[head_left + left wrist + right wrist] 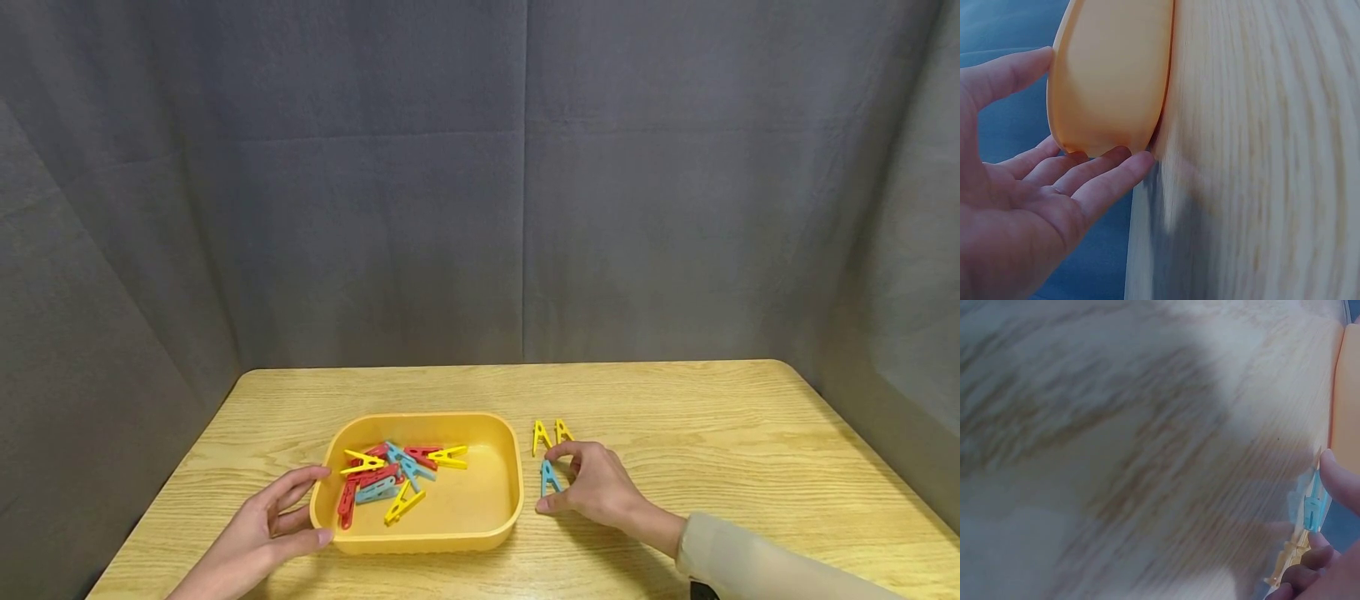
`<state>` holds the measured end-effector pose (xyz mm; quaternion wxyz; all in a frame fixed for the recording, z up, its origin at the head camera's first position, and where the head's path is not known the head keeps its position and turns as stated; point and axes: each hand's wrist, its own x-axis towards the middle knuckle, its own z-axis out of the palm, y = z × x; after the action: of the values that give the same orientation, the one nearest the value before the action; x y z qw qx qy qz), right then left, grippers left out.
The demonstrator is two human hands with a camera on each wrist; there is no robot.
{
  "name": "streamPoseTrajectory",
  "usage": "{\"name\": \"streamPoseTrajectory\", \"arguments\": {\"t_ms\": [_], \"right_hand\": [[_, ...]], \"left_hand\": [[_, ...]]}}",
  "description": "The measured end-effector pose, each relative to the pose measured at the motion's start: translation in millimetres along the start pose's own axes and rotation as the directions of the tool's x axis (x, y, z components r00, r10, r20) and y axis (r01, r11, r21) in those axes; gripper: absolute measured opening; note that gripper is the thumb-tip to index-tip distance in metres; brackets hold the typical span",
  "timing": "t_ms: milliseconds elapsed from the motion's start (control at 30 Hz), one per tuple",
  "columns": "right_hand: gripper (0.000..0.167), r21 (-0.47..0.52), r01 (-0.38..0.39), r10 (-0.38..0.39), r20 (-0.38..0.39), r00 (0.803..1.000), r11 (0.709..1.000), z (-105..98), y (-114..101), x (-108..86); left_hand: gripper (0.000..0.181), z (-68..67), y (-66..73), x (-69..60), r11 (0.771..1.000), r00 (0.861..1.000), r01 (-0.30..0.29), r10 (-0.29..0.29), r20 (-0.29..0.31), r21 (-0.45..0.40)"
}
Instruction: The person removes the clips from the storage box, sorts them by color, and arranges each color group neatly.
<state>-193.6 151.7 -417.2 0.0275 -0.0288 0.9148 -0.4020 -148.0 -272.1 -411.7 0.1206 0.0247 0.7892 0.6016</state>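
Observation:
A yellow plastic tub [491, 537] stands on the table with several red, blue and yellow clothespins [377, 475] heaped in its left half. My left hand [262, 533] rests against the tub's left end; its thumb and fairly straight fingers touch the wall and rim, as the left wrist view [1054, 187] also shows. Right of the tub, my right hand [596, 487] holds a light blue clothespin [550, 478] between thumb and index finger, down at the table. Just beyond it are two yellow clothespins, one [540, 437] at left and another [562, 431] partly behind the fingers.
The wooden table [675, 408] has rounded far corners. Dark grey curtains [420, 208] hang behind it and at both sides. In the right wrist view the tub's orange-yellow wall [1347, 400] appears at the right edge.

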Motion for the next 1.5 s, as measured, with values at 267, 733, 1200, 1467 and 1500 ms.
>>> {"name": "streamPoseTrajectory", "arguments": {"t_ms": [267, 733, 1200, 1467, 1500], "right_hand": [[0.063, 0.002, -0.002, 0.002, 0.003, 1.000, 1.000, 0, 1, 0.4], [0.055, -0.010, 0.093, -0.093, 0.029, 0.995, 0.996, -22, -23, 1.8], [0.044, -0.144, 0.371, -0.349, 0.158, 0.924, 0.918, -35, -86, 16.8], [0.039, -0.190, 0.472, -0.408, 0.298, 0.863, 0.861, -15, -118, 30.8], [0.039, -0.185, 0.482, -0.412, 0.317, 0.854, 0.856, -12, -121, 32.7]], "left_hand": [[0.080, -0.3, -0.4, 0.0, 1.000, 1.000, -0.011, 0.011, 0.008, -0.004], [0.081, 0.2, 1.2, 1.1, 0.999, 1.000, 0.027, -0.027, -0.011, 0.027], [0.081, -0.8, -0.7, -0.3, 1.000, 1.000, -0.006, 0.006, 0.010, -0.008], [0.079, -0.3, -0.7, 0.2, 1.000, 1.000, -0.015, 0.015, 0.026, -0.017], [0.079, 0.3, -0.3, 0.2, 1.000, 1.000, -0.012, 0.012, 0.024, -0.016]]}}
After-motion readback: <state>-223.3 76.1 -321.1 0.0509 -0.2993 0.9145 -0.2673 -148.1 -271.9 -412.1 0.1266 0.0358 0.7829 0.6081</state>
